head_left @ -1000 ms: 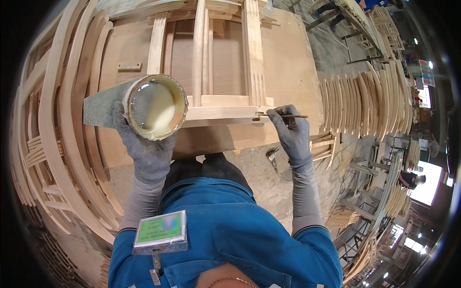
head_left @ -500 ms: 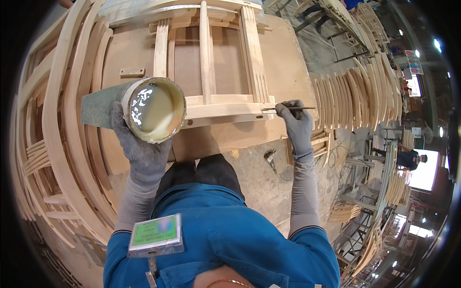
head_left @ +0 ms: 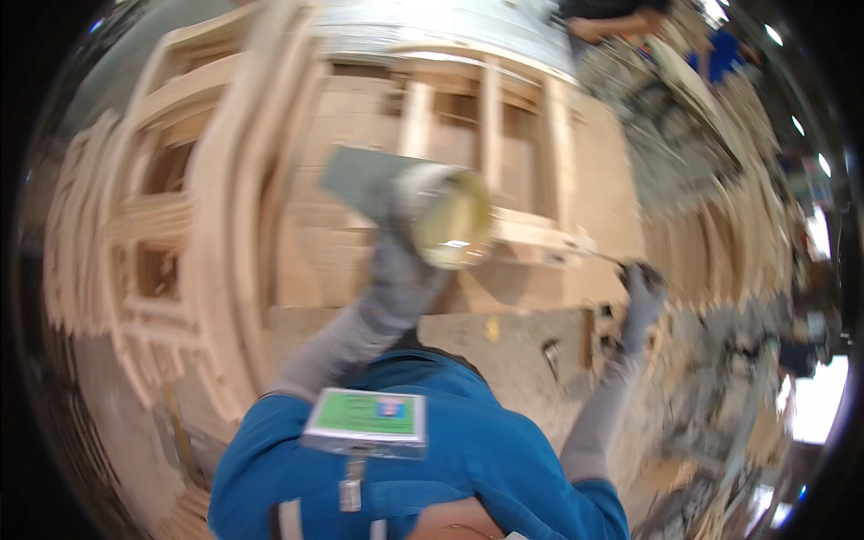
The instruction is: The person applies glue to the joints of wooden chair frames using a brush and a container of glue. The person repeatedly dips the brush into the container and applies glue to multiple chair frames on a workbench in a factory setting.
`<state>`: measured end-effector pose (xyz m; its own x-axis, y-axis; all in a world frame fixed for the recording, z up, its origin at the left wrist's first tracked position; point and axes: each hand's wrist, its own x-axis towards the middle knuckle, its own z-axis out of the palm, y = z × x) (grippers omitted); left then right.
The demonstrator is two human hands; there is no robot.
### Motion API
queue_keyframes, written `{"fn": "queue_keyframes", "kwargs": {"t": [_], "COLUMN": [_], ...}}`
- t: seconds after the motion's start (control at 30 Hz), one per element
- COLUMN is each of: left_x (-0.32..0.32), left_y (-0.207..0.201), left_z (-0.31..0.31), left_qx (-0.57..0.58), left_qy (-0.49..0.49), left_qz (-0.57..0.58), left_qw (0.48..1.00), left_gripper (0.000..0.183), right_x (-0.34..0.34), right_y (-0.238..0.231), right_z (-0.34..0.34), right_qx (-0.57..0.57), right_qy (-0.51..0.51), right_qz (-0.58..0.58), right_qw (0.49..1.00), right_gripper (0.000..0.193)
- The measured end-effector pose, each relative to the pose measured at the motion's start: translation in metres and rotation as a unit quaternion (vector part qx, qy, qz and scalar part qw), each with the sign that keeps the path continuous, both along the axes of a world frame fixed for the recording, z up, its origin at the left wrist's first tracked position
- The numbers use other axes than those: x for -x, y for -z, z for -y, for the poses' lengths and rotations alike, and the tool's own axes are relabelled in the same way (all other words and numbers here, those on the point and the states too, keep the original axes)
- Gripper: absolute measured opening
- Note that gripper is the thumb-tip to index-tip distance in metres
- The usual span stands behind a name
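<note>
My gloved left hand (head_left: 405,256) is wrapped round a tub (head_left: 450,220) of pale yellow, glossy liquid, its mouth tilted toward me. A grey-green tapered piece (head_left: 360,180) sticks out to the left of the tub; I cannot tell whether it is part of it. My gloved right hand (head_left: 644,290) pinches a thin stick (head_left: 605,256), its far end pointing left at the near right corner of a pale wooden frame (head_left: 565,162). Whether the stick touches the frame is blurred. Beyond the tub, the frame lies on a brown board, partly hidden by it.
Curved wooden frames (head_left: 225,216) are stacked close on the left. A row of curved wooden parts (head_left: 720,238) stands to the right. A dark tool (head_left: 551,355) lies on the floor. Another person's arm (head_left: 616,25) shows at the far right.
The whole view has shifted and blurred. My right hand has moved away to the right from the frame's corner, with the stick. The tub is still in my left hand, now nearer the frame's middle.
</note>
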<state>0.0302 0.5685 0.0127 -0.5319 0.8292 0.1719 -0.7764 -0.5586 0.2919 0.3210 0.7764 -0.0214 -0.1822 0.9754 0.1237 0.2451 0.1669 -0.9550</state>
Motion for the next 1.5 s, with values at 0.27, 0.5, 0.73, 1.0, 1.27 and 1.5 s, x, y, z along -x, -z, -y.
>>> {"fn": "queue_keyframes", "kwargs": {"t": [0.27, 0.5, 0.73, 1.0, 1.27, 1.5], "left_x": [-0.039, -0.093, -0.126, -0.142, -0.131, -0.099], "left_y": [0.005, 0.024, 0.024, -0.003, -0.03, -0.042], "left_z": [0.031, 0.095, 0.172, 0.256, 0.325, 0.376], "left_qx": [0.007, 0.055, 0.104, 0.109, 0.165, 0.148], "left_qy": [0.053, 0.018, 0.032, -0.006, -0.034, -0.081], "left_qz": [0.057, 0.077, 0.057, 0.018, -0.013, -0.043], "left_qw": [0.997, 0.995, 0.992, 0.994, 0.986, 0.985], "left_gripper": [0.041, 0.038, 0.039, 0.046, 0.055, 0.057], "right_x": [-0.001, -0.039, -0.058, -0.04, 0.003, 0.056], "right_y": [-0.051, -0.078, -0.088, -0.097, -0.129, -0.143], "right_z": [0.142, 0.22, 0.301, 0.373, 0.413, 0.456], "right_qx": [-0.02, -0.063, -0.083, -0.087, -0.337, -0.419], "right_qy": [0.081, 0.02, -0.021, -0.09, -0.357, -0.339], "right_qz": [-0.159, -0.22, -0.217, -0.246, -0.097, 0.035], "right_qw": [0.984, 0.973, 0.972, 0.961, 0.866, 0.842], "right_gripper": [0.016, 0.019, 0.013, 0.009, 0.03, 0.028]}}
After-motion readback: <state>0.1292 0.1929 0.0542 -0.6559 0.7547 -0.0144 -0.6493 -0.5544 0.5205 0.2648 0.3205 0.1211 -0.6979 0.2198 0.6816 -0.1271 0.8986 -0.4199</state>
